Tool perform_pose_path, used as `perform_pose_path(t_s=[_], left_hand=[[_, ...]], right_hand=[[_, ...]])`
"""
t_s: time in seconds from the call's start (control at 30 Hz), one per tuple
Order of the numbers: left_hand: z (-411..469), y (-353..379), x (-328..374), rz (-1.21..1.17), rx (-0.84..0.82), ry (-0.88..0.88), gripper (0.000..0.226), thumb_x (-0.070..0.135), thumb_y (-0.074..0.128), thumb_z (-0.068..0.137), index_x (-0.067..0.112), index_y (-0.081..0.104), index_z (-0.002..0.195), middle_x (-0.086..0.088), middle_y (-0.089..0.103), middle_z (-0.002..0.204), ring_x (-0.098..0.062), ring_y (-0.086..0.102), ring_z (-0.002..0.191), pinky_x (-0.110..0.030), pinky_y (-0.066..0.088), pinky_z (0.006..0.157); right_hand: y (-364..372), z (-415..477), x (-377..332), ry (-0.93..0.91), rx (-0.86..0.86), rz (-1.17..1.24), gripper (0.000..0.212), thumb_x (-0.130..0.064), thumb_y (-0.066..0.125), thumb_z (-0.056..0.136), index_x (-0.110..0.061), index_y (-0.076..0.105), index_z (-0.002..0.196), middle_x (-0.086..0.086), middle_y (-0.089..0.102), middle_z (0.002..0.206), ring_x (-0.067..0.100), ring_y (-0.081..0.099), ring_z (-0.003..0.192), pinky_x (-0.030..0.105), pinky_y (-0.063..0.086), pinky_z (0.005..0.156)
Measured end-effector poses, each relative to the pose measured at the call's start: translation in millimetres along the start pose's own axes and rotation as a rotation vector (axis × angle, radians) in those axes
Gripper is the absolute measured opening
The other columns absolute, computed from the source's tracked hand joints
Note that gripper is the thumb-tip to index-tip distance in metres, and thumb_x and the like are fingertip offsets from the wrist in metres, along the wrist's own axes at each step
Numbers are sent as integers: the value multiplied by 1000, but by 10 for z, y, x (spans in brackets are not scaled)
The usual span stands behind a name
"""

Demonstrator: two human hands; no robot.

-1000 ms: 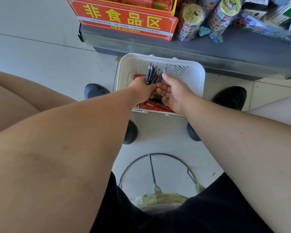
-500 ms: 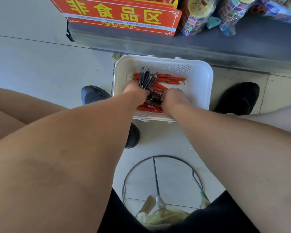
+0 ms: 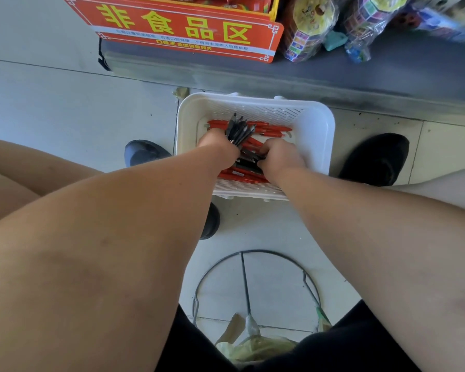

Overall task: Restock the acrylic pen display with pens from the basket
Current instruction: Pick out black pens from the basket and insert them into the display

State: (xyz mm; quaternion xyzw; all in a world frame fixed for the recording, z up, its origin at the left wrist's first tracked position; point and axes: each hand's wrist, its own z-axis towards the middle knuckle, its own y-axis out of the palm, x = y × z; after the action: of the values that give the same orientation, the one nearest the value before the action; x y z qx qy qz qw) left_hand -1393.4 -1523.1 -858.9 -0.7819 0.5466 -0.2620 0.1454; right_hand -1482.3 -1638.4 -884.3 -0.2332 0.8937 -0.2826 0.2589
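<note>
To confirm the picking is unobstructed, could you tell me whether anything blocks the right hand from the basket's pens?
Nothing visible does. The right hand is down in the white basket, fingers curled round loose black pens; the left hand beside it grips a bundle of black pens.

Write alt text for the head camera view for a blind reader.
A person's left hand grips a bundle of dark pens in a white plastic basket on the floor, while the right hand curls round loose dark pens lying among red pens. A red sign with yellow characters stands on the shelf behind.
</note>
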Motion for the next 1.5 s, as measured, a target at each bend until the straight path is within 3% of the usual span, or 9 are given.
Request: perform_pose_path(t_s=[0.13,0.27,0.47,0.77,0.93,1.03,1.13,1.3,1.5], left_hand=[[-99,-59,-21,-48,6,42,16,20,67,91,13,54,98,-4,59,86,-16,56,71,-26,44,57],[-168,-47,-64,-73,14,117,15,22,67,93,18,54,86,2,56,79,-11,52,65,-23,37,52],[-294,20,-135,18,-6,191,15,21,64,94,16,62,108,3,57,79,-13,54,67,-23,40,55],[-283,44,-163,8,11,233,31,16,57,97,18,55,128,3,57,83,-13,54,69,-24,39,54],[-182,42,-174,15,-4,80,23,12,50,99,15,46,122,-6,56,94,-19,58,81,-33,52,77],[-147,28,-141,27,-21,45,28,15,54,97,10,52,124,-12,62,114,-29,64,102,-42,54,94],[-73,30,-102,10,-3,31,34,14,56,94,4,56,127,-15,63,123,-33,63,111,-45,53,97],[49,52,-123,133,-36,-28,15,10,47,100,10,46,114,-11,52,106,-24,54,94,-38,50,96],[147,30,-79,179,-26,-20,5,10,46,99,11,42,103,-5,44,81,-18,46,70,-33,45,81]], right_hand=[[-99,-16,-67,-30,-23,104,16,-18,68,85,-33,71,92,-3,62,104,20,56,92,30,47,83],[-144,-79,-97,0,-41,338,17,-22,74,79,-36,70,71,-4,69,97,21,64,93,40,55,90],[-153,-235,-21,92,-83,648,8,-20,71,86,-27,67,85,0,69,82,16,61,77,27,44,60],[-214,-263,-48,234,-141,949,6,-23,60,93,-23,66,94,-4,75,89,11,64,76,28,47,63],[-45,-139,-36,105,-108,453,11,-19,61,93,-25,69,89,0,65,90,23,61,89,34,51,81],[62,-122,-19,53,-172,250,22,-18,61,93,-25,72,111,1,65,113,25,61,106,34,49,99],[70,-97,-18,15,-161,43,31,-11,56,95,-22,69,121,4,62,124,28,58,113,29,46,100],[59,-38,22,19,-76,-85,25,-13,59,89,-22,70,109,4,65,111,27,62,95,35,55,89],[74,6,5,-6,-69,-149,31,-17,62,88,-21,63,119,3,50,110,26,57,91,36,52,90]])
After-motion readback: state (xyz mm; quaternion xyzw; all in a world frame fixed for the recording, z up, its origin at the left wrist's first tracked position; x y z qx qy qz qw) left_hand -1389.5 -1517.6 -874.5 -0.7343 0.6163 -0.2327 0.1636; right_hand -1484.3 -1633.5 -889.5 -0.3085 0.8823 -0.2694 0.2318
